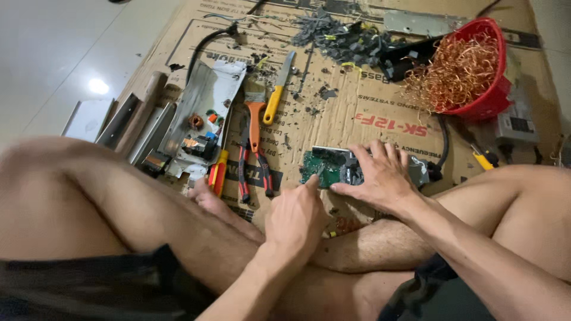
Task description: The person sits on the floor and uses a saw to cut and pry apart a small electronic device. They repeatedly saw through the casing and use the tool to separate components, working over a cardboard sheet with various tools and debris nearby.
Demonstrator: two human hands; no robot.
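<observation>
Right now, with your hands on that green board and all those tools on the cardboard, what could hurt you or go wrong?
1. The right hand presses flat on the green circuit board; solder points might prick the palm.
2. The knife and pliers lie loose near the bare legs, so a shifting knee could catch them.
3. The red basket of copper wire tilts and may spill.

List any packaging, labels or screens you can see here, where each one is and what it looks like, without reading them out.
Flattened cardboard box: spread over the floor under the tools, brown, with black and red print.
Pale label: on a grey unit at the right edge, beside the red basket, small and rectangular.
No screens show.
</observation>
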